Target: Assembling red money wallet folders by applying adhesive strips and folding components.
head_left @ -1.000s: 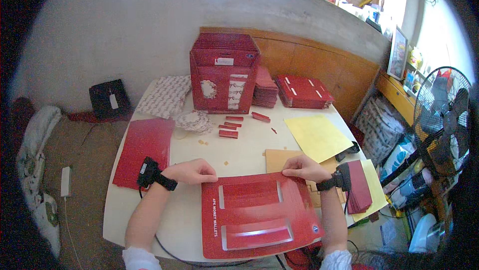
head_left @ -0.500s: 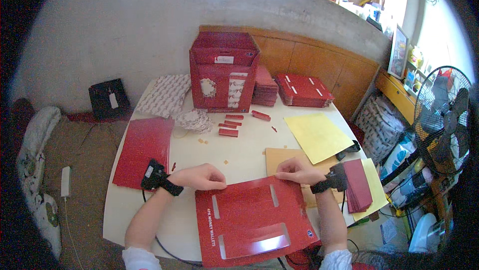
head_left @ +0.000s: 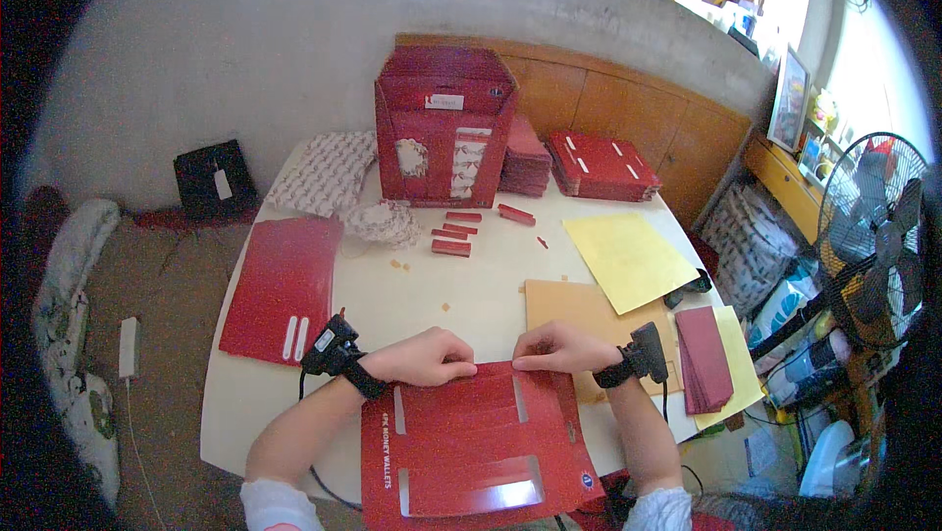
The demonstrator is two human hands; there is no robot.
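A flat red printed card sheet (head_left: 461, 443) with long cut-out windows lies tilted over the table's near edge. Its far edge is pinched between the thumb and fingers of my left hand (head_left: 424, 357). A short way to the right, my right hand (head_left: 561, 347) pinches the same edge. Both hands are closed, and black devices are strapped at the wrists. Left of my left wrist is a stack of red sheets (head_left: 283, 281), with two pale slots showing. A tan cardboard sheet (head_left: 589, 305) lies beyond my right hand.
A tall red display box (head_left: 432, 138) stands at the back, beside red card stacks (head_left: 601, 166). Several small red strips (head_left: 451, 248) and crumpled patterned paper (head_left: 383, 225) lie before it. A yellow sheet (head_left: 633, 261) and dark red cards (head_left: 703, 359) are on the right; a fan (head_left: 873, 227) stands beyond.
My hands have come closer together along the sheet's far edge, the left moving right and the right moving left. The sheet has shifted slightly left and down.
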